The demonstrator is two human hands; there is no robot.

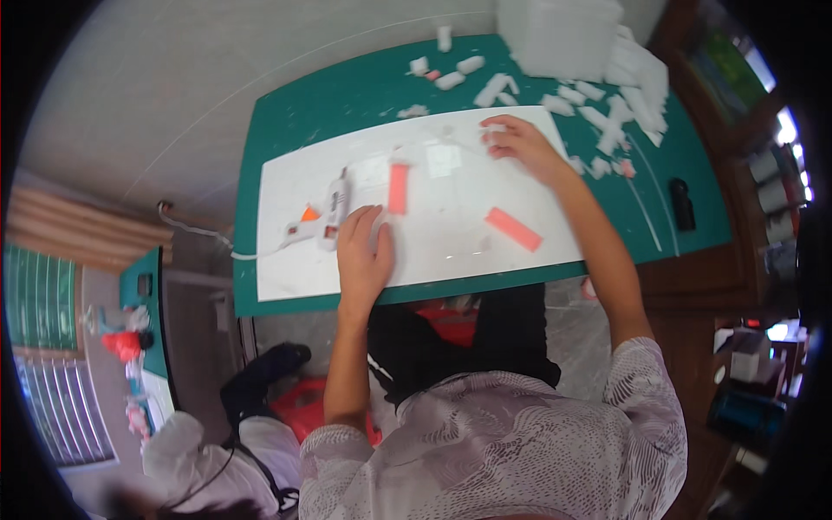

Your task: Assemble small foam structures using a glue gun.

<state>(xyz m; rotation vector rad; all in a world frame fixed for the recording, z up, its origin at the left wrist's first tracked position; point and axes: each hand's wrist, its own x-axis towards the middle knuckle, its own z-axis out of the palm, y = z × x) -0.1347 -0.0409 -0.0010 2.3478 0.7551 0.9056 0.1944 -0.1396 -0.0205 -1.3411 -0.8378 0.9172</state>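
Observation:
A white board lies on a green tabletop. My left hand rests near its front edge, fingers stretched out and slightly apart. Just left of that hand is a white glue gun with an orange tip. My right hand is over the board's far right part, fingers bent and apart; blur hides whether a small white bit touches them. One pink strip lies right of the glue gun, with a whitish bit at its far end. Another pink strip lies slantwise between my hands, touched by neither.
White foam pieces are scattered along the table's far right, below a large white foam block. Thin white sticks and a black object lie at the right. A cord crosses the left edge. A person sits at lower left.

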